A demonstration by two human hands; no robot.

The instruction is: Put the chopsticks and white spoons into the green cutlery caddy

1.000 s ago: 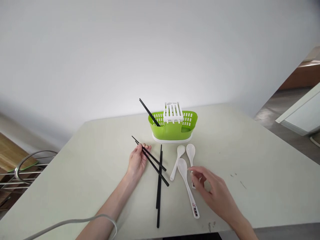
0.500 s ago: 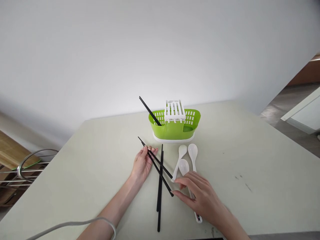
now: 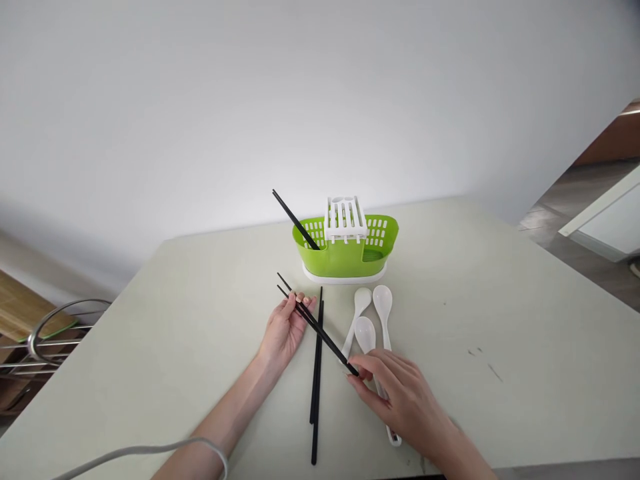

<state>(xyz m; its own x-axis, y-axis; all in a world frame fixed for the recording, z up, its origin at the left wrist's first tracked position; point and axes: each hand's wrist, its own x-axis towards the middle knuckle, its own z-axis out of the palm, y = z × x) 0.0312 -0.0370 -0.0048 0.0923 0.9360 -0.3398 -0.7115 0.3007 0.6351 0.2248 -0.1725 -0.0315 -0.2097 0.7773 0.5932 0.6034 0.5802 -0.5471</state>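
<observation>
A pair of black chopsticks slants between my two hands. My left hand pinches it near the thin ends, which spread apart a little. At the thick ends, the thumb and fingers of my right hand close on both sticks. Two more black chopsticks lie on the table beneath the held pair. White spoons lie beside and partly under my right hand: one at the right, one at the left and one in front, its handle partly hidden.
Behind my hands stands a green basket on a white base, with a white slatted holder at its middle. Black chopsticks lean in its left compartment. A grey cable crosses my left forearm. A metal rack stands at the far left.
The thick ends of the held chopsticks, apart before, have come together between my right thumb and fingers. Their thin ends now spread. The view has shifted slightly.
</observation>
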